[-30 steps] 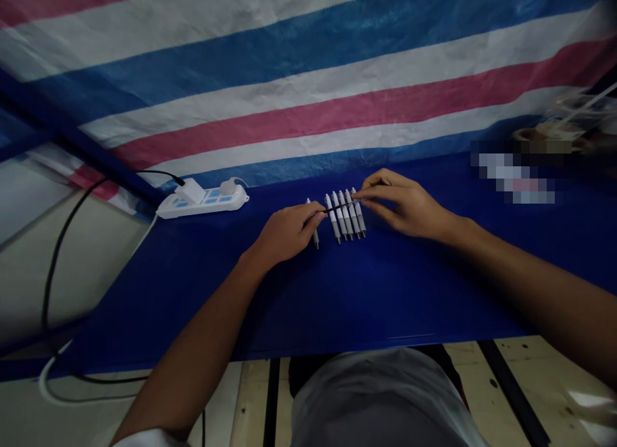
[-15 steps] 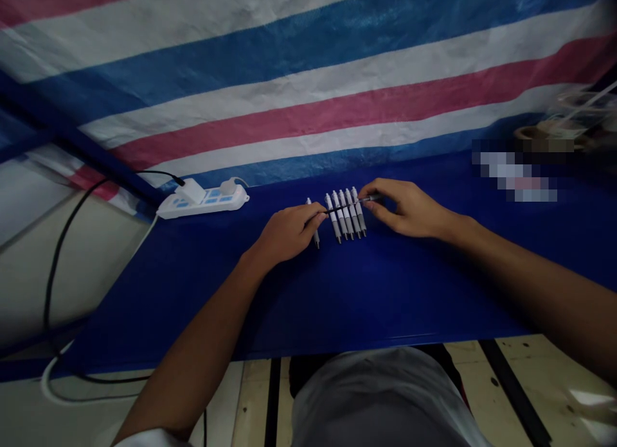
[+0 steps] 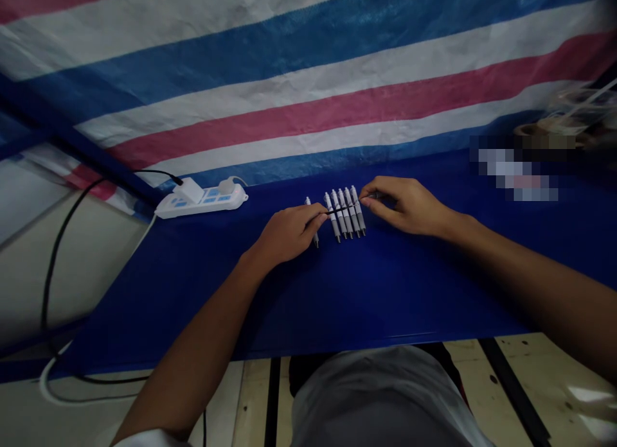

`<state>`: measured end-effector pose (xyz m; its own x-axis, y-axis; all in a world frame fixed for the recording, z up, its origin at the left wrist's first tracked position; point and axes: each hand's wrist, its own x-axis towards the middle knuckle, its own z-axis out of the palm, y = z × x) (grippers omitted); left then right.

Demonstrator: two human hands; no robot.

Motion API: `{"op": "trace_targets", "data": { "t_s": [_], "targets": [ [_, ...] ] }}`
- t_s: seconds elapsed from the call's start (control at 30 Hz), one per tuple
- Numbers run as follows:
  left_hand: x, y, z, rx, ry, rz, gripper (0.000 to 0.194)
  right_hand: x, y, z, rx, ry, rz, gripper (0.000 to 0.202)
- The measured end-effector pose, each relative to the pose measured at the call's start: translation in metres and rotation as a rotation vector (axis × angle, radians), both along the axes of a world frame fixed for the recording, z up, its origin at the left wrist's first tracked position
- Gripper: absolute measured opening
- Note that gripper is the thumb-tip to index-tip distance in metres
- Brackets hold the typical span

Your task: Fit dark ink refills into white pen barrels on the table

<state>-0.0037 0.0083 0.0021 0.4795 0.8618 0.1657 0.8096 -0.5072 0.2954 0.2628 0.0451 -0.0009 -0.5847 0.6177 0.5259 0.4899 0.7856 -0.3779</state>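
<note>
In the head view, a thin dark rod (image 3: 343,209), its kind unclear, runs crosswise above a row of several white-and-grey click pens (image 3: 348,221). My left hand (image 3: 295,232) pinches its left end between thumb and fingertips. At the other end, the fingers of my right hand (image 3: 403,204) are closed on the rod, hiding most of that end. One more pen (image 3: 316,236) lies apart, left of the row and partly covered by my left hand. The pens lie side by side with their metal tips toward me.
A white power strip (image 3: 202,203) with plugs in it sits at the back left of the blue table (image 3: 376,293). A black cable (image 3: 58,235) loops down beside the left edge. Striped sheeting (image 3: 308,100) hangs behind; clear containers (image 3: 578,116) stand back right.
My right hand has closed in slightly on the rod, so less of its thicker right end shows. My left hand keeps its pinch, and the pens have not moved.
</note>
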Motion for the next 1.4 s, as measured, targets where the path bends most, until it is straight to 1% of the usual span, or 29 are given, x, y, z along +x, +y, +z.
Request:
{"op": "trace_targets", "data": {
  "t_s": [0.13, 0.33, 0.43, 0.53, 0.73, 0.83, 0.97, 1.1, 1.17, 1.23, 1.3, 1.4],
  "targets": [
    [0.000, 0.000, 0.001, -0.004, -0.017, 0.013, 0.037, -0.001, -0.001, 0.003, -0.065, 0.076, 0.031, 0.022],
    [0.001, -0.001, 0.003, -0.020, -0.052, 0.005, 0.037, -0.007, -0.003, -0.001, -0.295, 0.296, -0.006, 0.024],
    [0.001, -0.001, 0.004, -0.023, -0.067, 0.011, 0.036, -0.008, -0.002, -0.003, -0.353, 0.373, -0.021, 0.024],
    [0.001, -0.001, 0.004, -0.030, -0.078, 0.016, 0.034, -0.008, -0.001, -0.003, -0.383, 0.385, -0.018, 0.023],
    [0.001, -0.001, 0.003, -0.017, -0.073, -0.005, 0.036, -0.008, -0.001, -0.001, -0.425, 0.372, 0.002, 0.023],
    [0.002, -0.001, 0.000, 0.007, -0.062, -0.028, 0.039, -0.010, -0.003, -0.003, -0.438, 0.328, 0.006, 0.024],
    [0.005, -0.002, -0.005, 0.027, -0.040, -0.047, 0.041, -0.011, -0.005, -0.008, -0.444, 0.264, 0.027, 0.030],
    [0.007, -0.003, -0.004, 0.011, -0.090, -0.049, 0.038, -0.012, -0.005, -0.009, -0.436, 0.275, 0.003, 0.032],
    [0.005, -0.003, -0.001, -0.021, -0.140, -0.013, 0.036, -0.011, -0.004, -0.007, -0.410, 0.309, -0.032, 0.031],
    [0.002, -0.001, 0.000, -0.049, -0.187, 0.055, 0.032, -0.009, -0.002, -0.004, -0.385, 0.346, -0.073, 0.030],
    [-0.002, 0.001, 0.001, -0.041, -0.219, 0.110, 0.024, -0.007, 0.001, -0.001, -0.374, 0.374, -0.110, 0.029],
    [-0.006, 0.004, 0.000, -0.012, -0.243, 0.146, 0.017, -0.004, 0.004, 0.001, -0.368, 0.400, -0.138, 0.027]
  ]
}}
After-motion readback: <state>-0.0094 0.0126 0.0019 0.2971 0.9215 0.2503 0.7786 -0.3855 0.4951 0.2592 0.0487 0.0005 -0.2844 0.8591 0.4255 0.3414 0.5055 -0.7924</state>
